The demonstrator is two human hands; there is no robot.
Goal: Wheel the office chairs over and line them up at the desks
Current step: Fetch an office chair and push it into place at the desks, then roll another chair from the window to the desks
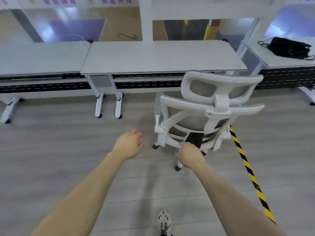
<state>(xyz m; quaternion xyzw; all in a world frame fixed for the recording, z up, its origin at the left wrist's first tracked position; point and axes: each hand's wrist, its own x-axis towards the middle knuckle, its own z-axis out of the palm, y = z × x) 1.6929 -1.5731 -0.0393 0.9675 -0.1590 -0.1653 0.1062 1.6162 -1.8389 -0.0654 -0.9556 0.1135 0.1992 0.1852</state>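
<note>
Chair: the white-framed office chair [209, 106] with grey mesh stands on the floor in front of you, its back turned to you and its seat facing the middle desk [153, 57].
Chair position: it sits at the right end of that desk, and its headrest [219, 84] overlaps the desk's front edge from your view. It looks turned a little off square.
Casters: two black casters [178, 167] show under the near side, resting on the floor.
Your right hand: your right hand [190, 155] reaches to the lower rim of the chair back, fingers loosely extended and not wrapped round anything. Blur keeps you from telling whether the tips touch the frame.
Your left hand: your left hand [128, 143] hangs over bare floor just left of the chair, clear of it, fingers slack and slightly bent, holding nothing.
Floor strip: a yellow-and-black striped strip [247, 167] runs from beside the chair's right side toward the lower right.
Other desks: the left desk [37, 57] butts against the middle one, and the right desk [272, 62] stands apart past a gap.
Bag: a black bag [289, 48] lies on the right desk.
Foot: your shoe [164, 222] shows at the bottom edge.
</note>
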